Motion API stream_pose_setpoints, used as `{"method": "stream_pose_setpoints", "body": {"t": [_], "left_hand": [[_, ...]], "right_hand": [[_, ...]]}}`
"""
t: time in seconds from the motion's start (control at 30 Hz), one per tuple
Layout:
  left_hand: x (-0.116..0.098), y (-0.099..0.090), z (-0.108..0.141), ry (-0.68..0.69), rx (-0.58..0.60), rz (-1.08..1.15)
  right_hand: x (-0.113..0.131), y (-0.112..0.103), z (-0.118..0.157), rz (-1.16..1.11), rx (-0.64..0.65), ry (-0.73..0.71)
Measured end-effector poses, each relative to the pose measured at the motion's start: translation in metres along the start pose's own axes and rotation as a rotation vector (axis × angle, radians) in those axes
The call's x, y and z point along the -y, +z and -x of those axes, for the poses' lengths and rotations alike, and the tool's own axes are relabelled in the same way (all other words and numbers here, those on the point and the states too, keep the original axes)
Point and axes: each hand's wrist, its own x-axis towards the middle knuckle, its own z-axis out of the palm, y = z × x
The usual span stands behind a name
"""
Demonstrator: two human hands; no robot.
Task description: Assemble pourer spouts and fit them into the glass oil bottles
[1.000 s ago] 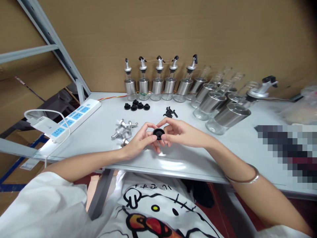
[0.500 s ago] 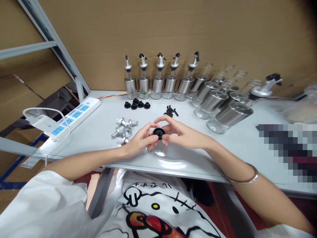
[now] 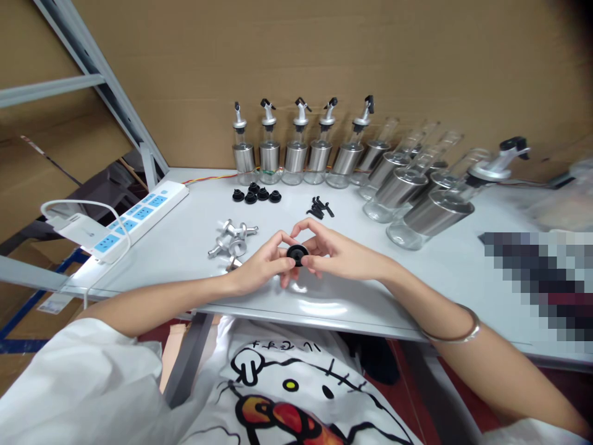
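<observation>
Both hands grip one round black bottle stopper [image 3: 298,252] above the front part of the table, its dished face turned towards me. My left hand [image 3: 266,262] pinches its left side with thumb and fingers. On the opposite side, the thumb and fingers of my right hand [image 3: 333,252] close on it. Just left of my left hand lie several silver metal pourer spouts [image 3: 235,240]. Beyond the hands are several small black levers [image 3: 319,207] and a cluster of black stoppers [image 3: 256,194]. The underside of the held stopper is hidden.
Glass bottles with steel sleeves [image 3: 295,159] line the back, some topped with pourers; more bottles [image 3: 433,216] stand at right. A white power strip [image 3: 143,216] with a cable lies at left. A grey shelf post [image 3: 99,80] rises there. Cardboard [image 3: 324,49] stands behind the table [image 3: 185,228].
The hands stay together on the black stopper. Its dished face has shifted very slightly left, and the fingers beneath have moved a little.
</observation>
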Motion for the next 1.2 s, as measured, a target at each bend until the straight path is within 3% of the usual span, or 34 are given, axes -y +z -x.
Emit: {"method": "stream_pose_setpoints", "body": {"t": [1.2], "left_hand": [[-0.004, 0.006, 0.002, -0.049, -0.05, -0.058]], "right_hand": [[0.0, 0.013, -0.004, 0.215, -0.115, -0.126]]}}
